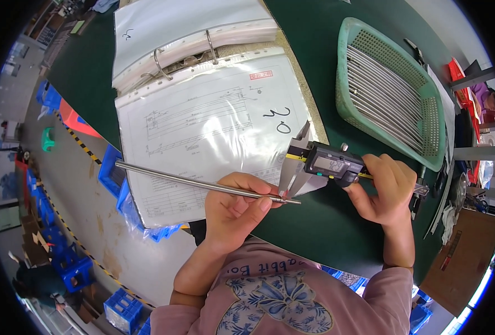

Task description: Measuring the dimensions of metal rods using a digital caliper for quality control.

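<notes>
My left hand (236, 211) is closed around a long, thin metal rod (175, 177), its thumb and fingers near the stepped, narrower end on the right. A digital caliper (328, 162) is gripped in my right hand (386, 187), the thumb under its sliding part. The caliper's jaws point down at the rod's narrow end and appear to straddle it; whether both jaws touch cannot be told. Beneath the rod lies an open ring binder (203, 128) with a technical drawing in a clear sleeve.
A green plastic basket (345, 84) full of similar metal rods (387, 95) stands at the right on the dark green table (309, 44). Blue crates (122, 310) sit on the floor at the left, beyond the table edge. A cardboard box (465, 262) is at the lower right.
</notes>
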Demonstrator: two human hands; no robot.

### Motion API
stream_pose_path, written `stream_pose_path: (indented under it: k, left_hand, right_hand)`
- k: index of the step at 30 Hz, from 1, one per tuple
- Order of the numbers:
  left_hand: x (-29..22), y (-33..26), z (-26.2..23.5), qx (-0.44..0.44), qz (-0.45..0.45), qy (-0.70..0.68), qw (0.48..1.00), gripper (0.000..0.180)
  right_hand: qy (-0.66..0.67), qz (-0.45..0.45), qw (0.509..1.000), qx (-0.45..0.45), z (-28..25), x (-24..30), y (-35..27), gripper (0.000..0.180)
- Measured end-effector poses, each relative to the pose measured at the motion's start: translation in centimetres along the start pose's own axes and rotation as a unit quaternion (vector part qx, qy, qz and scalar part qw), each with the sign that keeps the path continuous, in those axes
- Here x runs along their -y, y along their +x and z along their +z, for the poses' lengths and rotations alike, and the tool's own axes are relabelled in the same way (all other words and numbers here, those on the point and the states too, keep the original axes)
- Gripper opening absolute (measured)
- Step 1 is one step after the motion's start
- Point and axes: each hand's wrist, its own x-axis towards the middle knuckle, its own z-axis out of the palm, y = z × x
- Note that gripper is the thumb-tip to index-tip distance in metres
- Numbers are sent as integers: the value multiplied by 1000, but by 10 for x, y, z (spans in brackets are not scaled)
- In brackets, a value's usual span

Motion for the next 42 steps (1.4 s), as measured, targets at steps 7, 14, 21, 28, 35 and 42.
stream_pose_path:
  k: [7, 14, 21, 28, 35, 42]
  left_hand:
    - [1, -4, 3, -11, 2, 3, 1000, 17]
    - [5, 1, 4, -1, -12, 13, 1000, 18]
    - [-2, -1, -2, -32, 1, 46, 998, 16]
    - [26, 10, 13, 34, -18, 87, 995, 9]
    - [51, 16, 10, -13, 72, 97, 993, 16]
    - [37, 24, 11, -33, 102, 76, 991, 17]
  right_hand:
    - [5, -3, 1000, -5, 0, 1, -2, 35]
    - [-6, 22, 1000, 3, -1, -3, -4, 36]
    - [10, 14, 1000, 3, 6, -1, 11, 35]
    - [-39, 107, 983, 141, -34, 8, -18, 22]
    - [73, 18, 997, -21, 3, -24, -18, 30]
    - [33, 32, 999, -26, 4, -36, -13, 38]
